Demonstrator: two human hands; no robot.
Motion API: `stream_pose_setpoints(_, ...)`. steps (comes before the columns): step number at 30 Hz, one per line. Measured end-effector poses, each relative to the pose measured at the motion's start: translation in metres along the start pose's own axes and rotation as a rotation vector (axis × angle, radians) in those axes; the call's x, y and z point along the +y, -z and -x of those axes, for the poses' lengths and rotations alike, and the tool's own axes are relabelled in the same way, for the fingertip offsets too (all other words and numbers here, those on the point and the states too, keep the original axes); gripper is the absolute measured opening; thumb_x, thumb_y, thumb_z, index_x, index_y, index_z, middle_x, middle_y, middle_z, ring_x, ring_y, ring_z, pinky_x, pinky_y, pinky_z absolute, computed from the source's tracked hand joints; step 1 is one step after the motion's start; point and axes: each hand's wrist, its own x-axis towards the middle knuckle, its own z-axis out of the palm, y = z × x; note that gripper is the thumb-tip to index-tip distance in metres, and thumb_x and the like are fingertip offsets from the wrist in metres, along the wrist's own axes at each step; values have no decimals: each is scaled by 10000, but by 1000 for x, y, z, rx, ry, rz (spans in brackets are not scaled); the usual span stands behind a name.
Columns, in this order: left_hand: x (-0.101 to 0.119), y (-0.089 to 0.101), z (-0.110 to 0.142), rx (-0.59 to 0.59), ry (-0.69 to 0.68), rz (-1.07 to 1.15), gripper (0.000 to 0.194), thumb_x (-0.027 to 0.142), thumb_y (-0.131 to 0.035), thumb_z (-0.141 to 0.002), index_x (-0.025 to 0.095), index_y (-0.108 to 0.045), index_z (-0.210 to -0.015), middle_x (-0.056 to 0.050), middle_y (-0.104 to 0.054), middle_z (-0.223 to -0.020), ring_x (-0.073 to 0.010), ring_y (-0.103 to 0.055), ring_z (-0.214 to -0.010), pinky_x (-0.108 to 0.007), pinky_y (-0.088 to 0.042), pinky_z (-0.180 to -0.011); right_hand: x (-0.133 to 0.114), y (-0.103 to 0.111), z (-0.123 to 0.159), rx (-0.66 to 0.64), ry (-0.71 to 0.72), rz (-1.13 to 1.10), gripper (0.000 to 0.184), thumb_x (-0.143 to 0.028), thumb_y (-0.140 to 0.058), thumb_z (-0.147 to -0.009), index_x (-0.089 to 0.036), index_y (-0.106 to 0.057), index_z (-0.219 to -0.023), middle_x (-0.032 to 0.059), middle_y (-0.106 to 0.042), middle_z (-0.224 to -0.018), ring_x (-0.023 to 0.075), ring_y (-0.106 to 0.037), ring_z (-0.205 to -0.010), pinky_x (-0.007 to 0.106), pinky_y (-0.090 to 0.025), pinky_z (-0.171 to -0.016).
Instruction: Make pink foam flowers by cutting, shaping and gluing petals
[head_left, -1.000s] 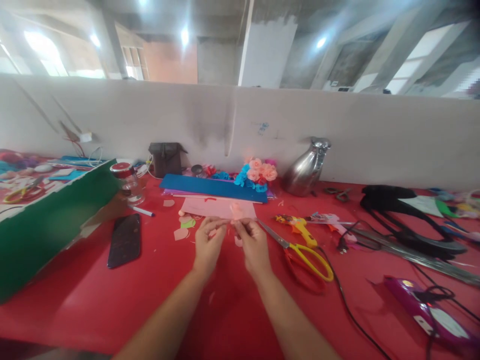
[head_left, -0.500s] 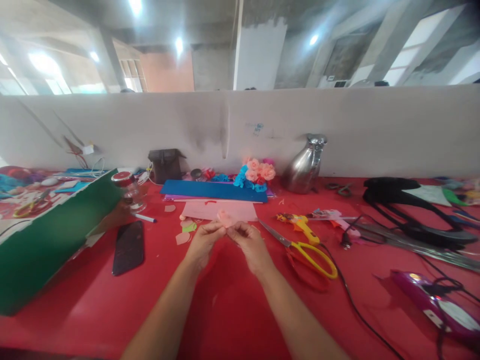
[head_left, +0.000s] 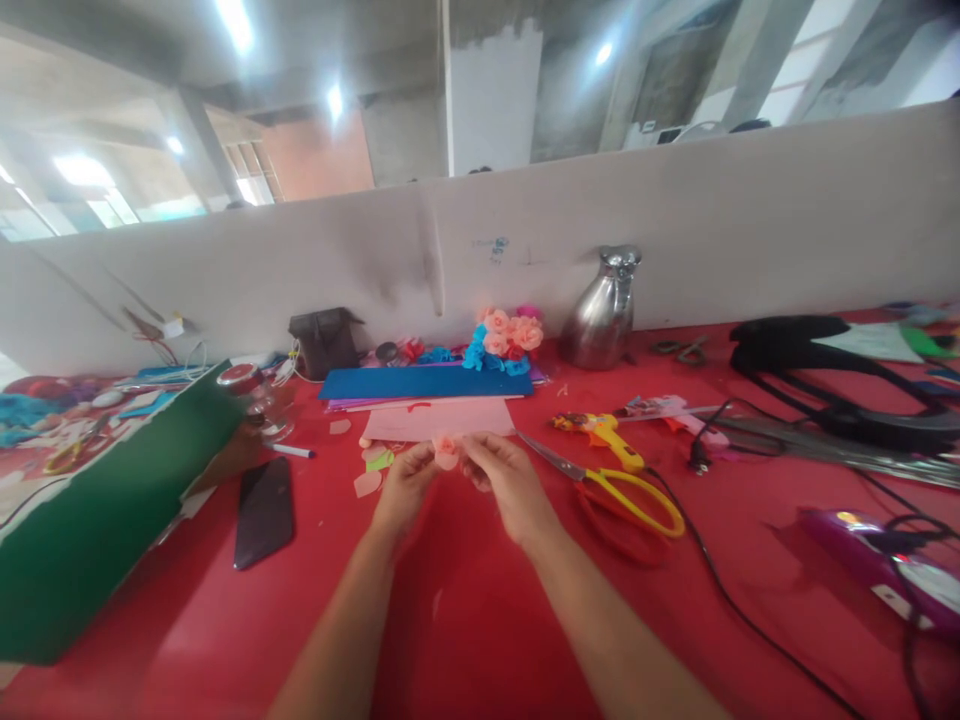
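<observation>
A small pink paper flower is held up between my two hands, above the front edge of a pink paper sheet. My left hand pinches it at its left side with thumb and forefinger. On the other side, the fingers of my right hand close on its right edge, the other fingers curled. Loose pink petal cutouts and a green paper scrap lie left of my left hand. Scissors with yellow and red handles rest to the right of my right hand.
Finished paper roses sit behind blue paper. A steel jug, a yellow glue gun and cables are on the right. At left are a phone, a marker, a jar and a green box.
My right hand has shifted slightly right and turned, so the flower shows more openly between my hands. The whole view has tilted a little.
</observation>
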Motion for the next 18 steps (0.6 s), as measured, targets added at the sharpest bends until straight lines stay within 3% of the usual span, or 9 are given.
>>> stream_pose_setpoints(6, 2, -2, 1, -12, -24, -26, 214, 315, -646, -743, 171, -703, -890, -41, -690, -812, -181, -599, -819, -294, -429, -793, 0, 0, 0, 48, 18, -30, 275, -440, -676, -675, -176, -613, -632, -30, -549, -532, 73, -414, -465, 224, -267, -449)
stream_pose_setpoints(10, 0, -1, 1, 12, -30, -5, 196, 301, -652, -744, 170, -700, -883, -40, -690, -844, -167, -595, -811, -280, -423, -788, 0, 0, 2, 7, -10, 35, 329, -458, -618, -731, -175, -577, -570, -31, -531, -475, 71, -407, -427, 223, -274, -442)
stream_pose_setpoints(18, -3, 1, 0, 46, -24, 16, 221, 304, -677, -717, 174, -701, -894, -52, -695, -893, -191, -601, -878, -312, -417, -858, 0, 1, 2, -32, 38, 1, 237, -367, -647, -683, -183, -549, -570, -42, -500, -473, 75, -408, -445, 213, -277, -437)
